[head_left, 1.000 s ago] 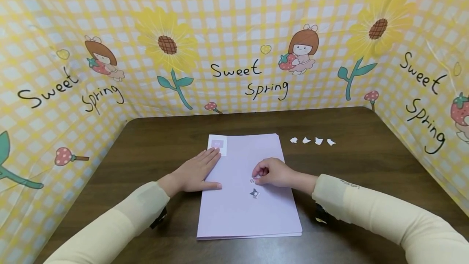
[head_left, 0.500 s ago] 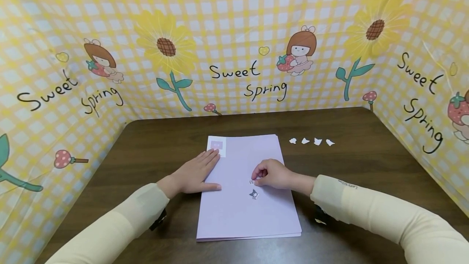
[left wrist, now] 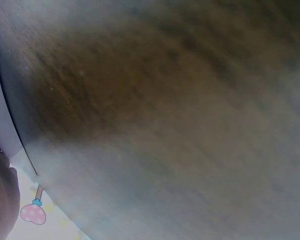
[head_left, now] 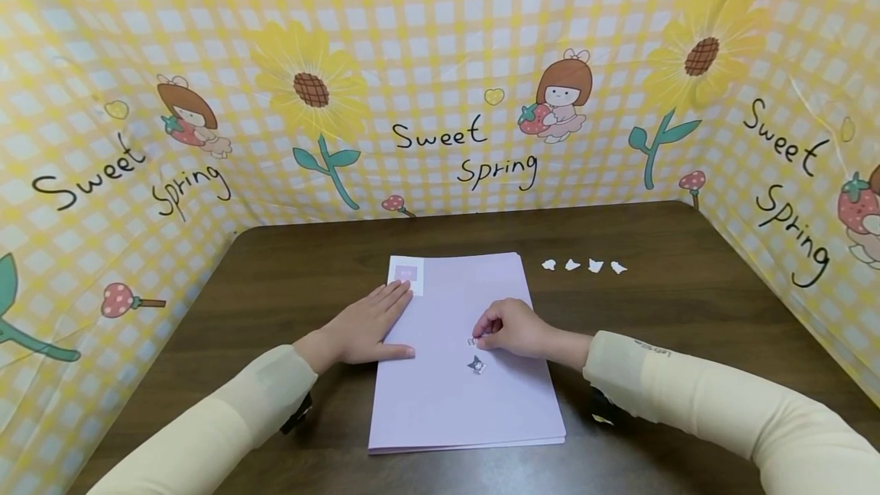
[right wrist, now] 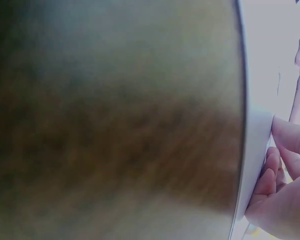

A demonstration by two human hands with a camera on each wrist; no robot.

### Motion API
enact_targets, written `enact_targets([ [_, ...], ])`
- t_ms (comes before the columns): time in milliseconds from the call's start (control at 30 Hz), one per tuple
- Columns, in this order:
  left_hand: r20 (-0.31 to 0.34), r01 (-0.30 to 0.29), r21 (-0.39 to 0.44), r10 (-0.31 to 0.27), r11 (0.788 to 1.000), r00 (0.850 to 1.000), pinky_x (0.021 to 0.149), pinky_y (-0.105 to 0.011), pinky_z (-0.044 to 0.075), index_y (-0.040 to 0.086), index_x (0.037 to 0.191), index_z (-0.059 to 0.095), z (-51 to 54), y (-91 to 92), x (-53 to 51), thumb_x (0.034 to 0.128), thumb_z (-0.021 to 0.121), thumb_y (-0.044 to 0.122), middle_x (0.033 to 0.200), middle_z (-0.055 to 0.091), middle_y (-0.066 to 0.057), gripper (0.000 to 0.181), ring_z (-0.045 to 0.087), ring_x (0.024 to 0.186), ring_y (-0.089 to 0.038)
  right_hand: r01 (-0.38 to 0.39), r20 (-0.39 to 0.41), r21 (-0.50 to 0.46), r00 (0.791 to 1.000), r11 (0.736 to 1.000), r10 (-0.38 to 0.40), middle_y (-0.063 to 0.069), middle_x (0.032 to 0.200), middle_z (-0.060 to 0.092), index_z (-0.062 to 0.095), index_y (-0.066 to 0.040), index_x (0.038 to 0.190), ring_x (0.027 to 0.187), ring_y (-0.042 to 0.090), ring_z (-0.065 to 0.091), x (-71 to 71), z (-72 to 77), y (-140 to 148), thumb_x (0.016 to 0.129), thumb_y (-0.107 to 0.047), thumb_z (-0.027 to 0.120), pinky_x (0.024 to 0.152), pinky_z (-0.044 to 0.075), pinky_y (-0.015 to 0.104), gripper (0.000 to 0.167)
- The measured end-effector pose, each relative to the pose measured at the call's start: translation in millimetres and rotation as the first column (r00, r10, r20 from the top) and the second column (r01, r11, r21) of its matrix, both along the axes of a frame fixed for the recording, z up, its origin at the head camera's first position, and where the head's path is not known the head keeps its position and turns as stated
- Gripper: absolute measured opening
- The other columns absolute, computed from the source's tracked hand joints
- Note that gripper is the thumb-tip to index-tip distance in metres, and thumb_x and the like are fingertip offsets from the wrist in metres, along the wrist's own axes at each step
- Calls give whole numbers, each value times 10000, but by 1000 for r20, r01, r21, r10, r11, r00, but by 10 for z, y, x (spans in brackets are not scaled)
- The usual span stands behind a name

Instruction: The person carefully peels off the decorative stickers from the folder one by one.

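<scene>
A lilac folder or stack of sheets (head_left: 440,403) lies on the brown table, with a white label (head_left: 417,266) at its upper left corner. My left hand (head_left: 364,323) rests flat across its left edge, fingertips on the label and thumb spread on the lilac surface. Over the right half, my right hand (head_left: 516,327) pinches a small sticker (head_left: 471,342) between thumb and index finger, at the surface. Just below it a dark-eared character sticker (head_left: 477,365) lies on the lilac sheet. The right wrist view shows curled fingers (right wrist: 272,175) at the sheet's edge.
Several small white cut-out pieces (head_left: 596,266) lie in a row on the table (head_left: 660,312), right of the folder's top. A yellow checked cloth (head_left: 440,44) with flower prints stands behind the table and along both sides.
The head view has shifted very slightly. Both hands keep their places on the lilac sheet, and the right hand still pinches the small sticker.
</scene>
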State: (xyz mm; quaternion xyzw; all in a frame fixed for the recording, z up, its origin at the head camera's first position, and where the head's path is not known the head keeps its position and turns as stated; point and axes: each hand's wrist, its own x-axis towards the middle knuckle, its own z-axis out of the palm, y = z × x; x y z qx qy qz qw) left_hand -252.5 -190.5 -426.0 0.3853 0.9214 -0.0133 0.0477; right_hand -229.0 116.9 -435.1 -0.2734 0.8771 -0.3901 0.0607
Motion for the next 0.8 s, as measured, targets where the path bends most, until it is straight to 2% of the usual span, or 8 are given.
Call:
enact_targets([
  [200,-5,7,7,-7,1000,1000,1164,-429,104,13,1540,189,4,4,0,863,343,789,1606,122,-145,1042,62,1473,-274,5,13,-20,1000,1000,-5,-65,744,624,775,-82,818,735,93,526,9,23,6,786,-58,804,668,449,243,50],
  [533,0,-5,-6,5,1000,1000,1167,-410,80,19,1544,176,-9,3,-5,854,322,804,1611,100,-132,1055,40,1475,-261,-47,27,18,999,999,47,-64,703,554,717,-92,802,718,91,486,-30,20,-11,799,-26,779,668,425,236,90],
  [800,7,-4,-4,4,1000,1000,1167,-407,79,14,1544,163,-6,5,-2,853,309,809,1611,93,-134,1064,38,1475,-265,-54,48,44,997,998,52,-41,725,531,692,-90,802,726,106,479,-21,43,-27,814,-15,762,678,422,243,104],
])
